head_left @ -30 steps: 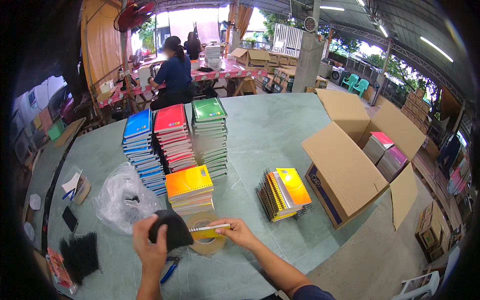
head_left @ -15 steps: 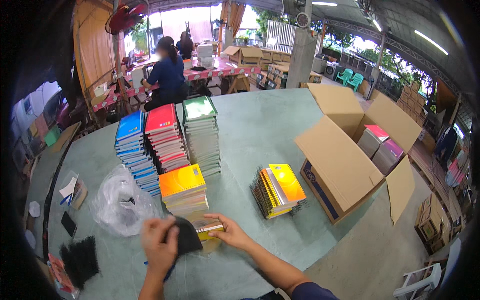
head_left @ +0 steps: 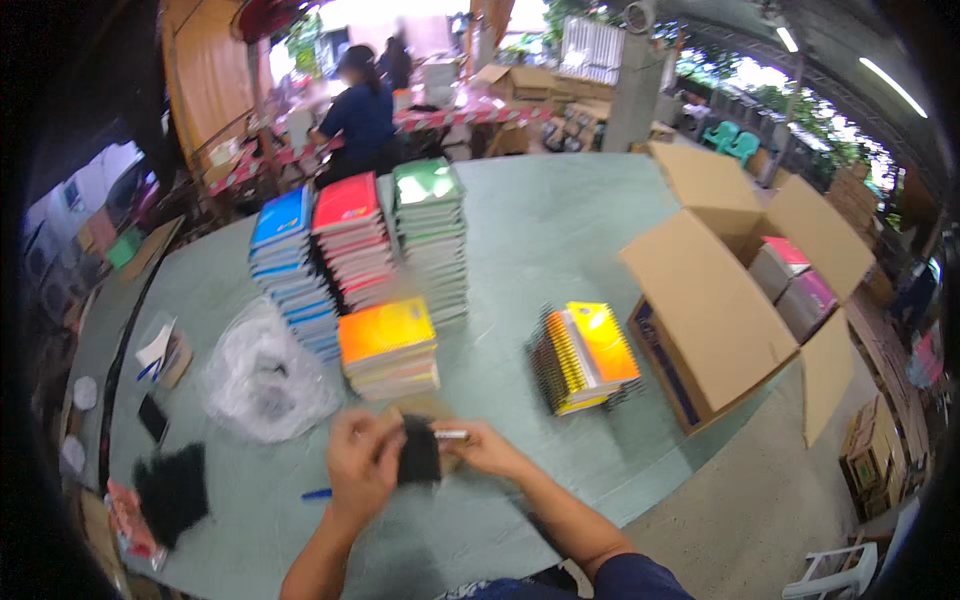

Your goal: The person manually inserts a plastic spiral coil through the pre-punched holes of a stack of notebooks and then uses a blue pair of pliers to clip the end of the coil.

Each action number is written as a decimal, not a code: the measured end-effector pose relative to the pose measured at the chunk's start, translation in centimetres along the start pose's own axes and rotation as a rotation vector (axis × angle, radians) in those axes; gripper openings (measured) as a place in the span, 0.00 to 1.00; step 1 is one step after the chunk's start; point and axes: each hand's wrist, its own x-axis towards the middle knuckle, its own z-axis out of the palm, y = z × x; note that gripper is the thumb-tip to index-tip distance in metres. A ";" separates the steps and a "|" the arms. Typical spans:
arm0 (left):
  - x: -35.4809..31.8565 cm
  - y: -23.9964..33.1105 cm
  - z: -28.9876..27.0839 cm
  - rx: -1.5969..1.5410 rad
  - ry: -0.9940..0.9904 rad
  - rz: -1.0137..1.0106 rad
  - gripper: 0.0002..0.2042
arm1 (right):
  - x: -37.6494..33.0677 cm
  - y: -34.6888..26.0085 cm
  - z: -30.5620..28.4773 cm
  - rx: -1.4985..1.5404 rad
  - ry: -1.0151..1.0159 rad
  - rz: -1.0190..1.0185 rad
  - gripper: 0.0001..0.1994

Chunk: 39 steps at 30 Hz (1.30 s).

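My left hand (head_left: 358,466) and my right hand (head_left: 485,447) meet low in the middle of the view over a pale green table (head_left: 540,220). Between them is a small black piece of soft material (head_left: 419,452), gripped by the left hand. The right hand pinches a thin pale pen-like stick (head_left: 450,435) against it. A roll of brown tape (head_left: 425,412) lies partly hidden behind the hands. Just beyond stands a short stack of orange notebooks (head_left: 388,348). The hands are blurred.
Three tall notebook stacks, blue (head_left: 288,265), red (head_left: 352,240) and green (head_left: 432,232), stand mid-table. Spiral notebooks (head_left: 585,355) lie right, beside an open cardboard box (head_left: 715,300). A crumpled clear plastic bag (head_left: 262,375), black pieces (head_left: 172,490), a blue pen (head_left: 316,493) lie left. A person (head_left: 362,115) sits beyond.
My hands have drawn closer together around the black piece. The view has tipped and moved nearer the table, so the stacks look larger.
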 end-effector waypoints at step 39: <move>0.9 -0.7 3.8 0.193 -0.401 0.135 0.12 | -2.0 -0.4 -0.4 -0.083 0.236 0.013 0.09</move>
